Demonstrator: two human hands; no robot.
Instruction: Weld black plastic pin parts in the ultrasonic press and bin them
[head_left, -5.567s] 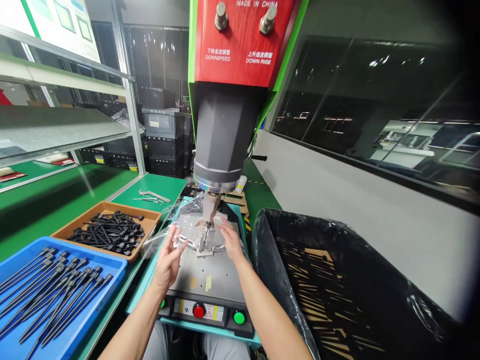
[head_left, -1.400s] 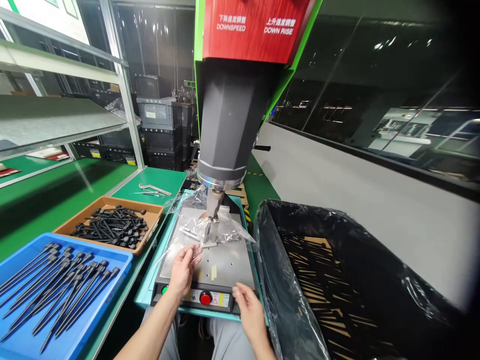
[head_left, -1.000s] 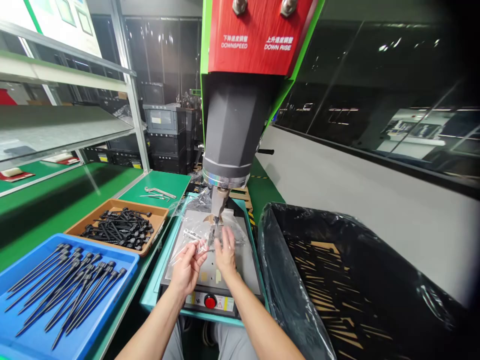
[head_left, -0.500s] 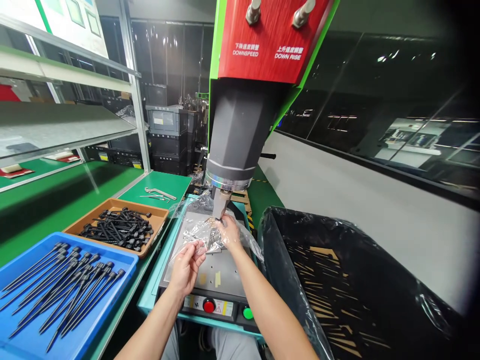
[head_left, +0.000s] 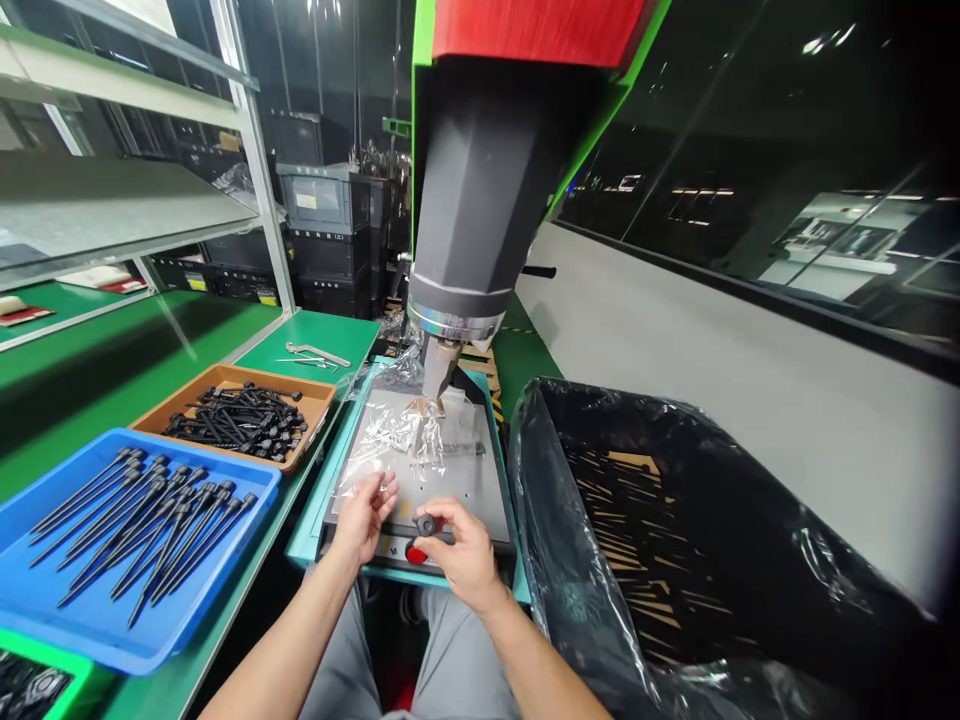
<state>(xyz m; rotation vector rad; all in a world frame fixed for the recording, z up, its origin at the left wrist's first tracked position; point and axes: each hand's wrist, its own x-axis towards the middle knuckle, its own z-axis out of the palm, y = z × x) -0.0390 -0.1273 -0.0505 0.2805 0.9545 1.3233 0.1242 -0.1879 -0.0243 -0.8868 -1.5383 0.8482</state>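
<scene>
Between the thumb and fingers of my right hand (head_left: 469,560) is a small round black plastic part (head_left: 426,524), its round end facing me just above the red button (head_left: 416,551). Whether a longer shaft extends behind it cannot be seen. My left hand (head_left: 364,515) is at the front left of the machine's metal base plate (head_left: 480,500), fingers loosely curled and apart, with nothing in them. Clear plastic film (head_left: 382,430) lies over the plate beyond both hands, under the metal tip (head_left: 440,368) of the press head (head_left: 472,200).
On the left, a blue tray (head_left: 217,600) holds long black spikes, and a brown tray (head_left: 217,375) holds short black parts. Wrenches (head_left: 319,354) lie on the green table (head_left: 262,340). A bin lined with black plastic (head_left: 570,560) stands right, with thin pieces inside.
Both hands have drawn back from under the press tip toward me. My right hand now shows a round black part in its fingers, and my left has let go of the film. The view has tilted down.
</scene>
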